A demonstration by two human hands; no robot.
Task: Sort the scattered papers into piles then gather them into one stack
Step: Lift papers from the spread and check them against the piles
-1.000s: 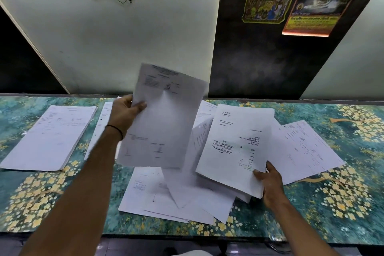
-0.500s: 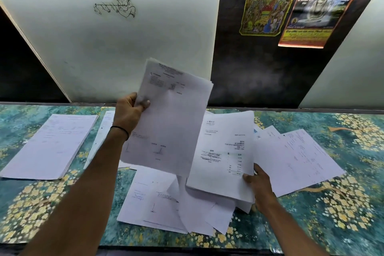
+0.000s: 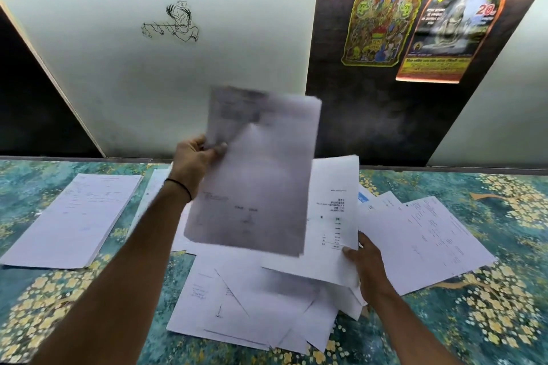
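Left hand (image 3: 195, 158): pinching blurred raised sheet (image 3: 255, 169)
Right hand (image 3: 366, 261): gripping printed sheaf (image 3: 332, 216)
Worktop (image 3: 504, 320): neat pile (image 3: 74, 219) left, scattered papers (image 3: 252, 314) centre

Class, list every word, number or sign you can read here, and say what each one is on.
"20": red, on the orange-edged poster.
Too blurred: the rest of that poster.
Motion-blurred: the raised sheet in the left hand.
Too small: the printed sheet in the right hand.
Too small: the papers on the table.
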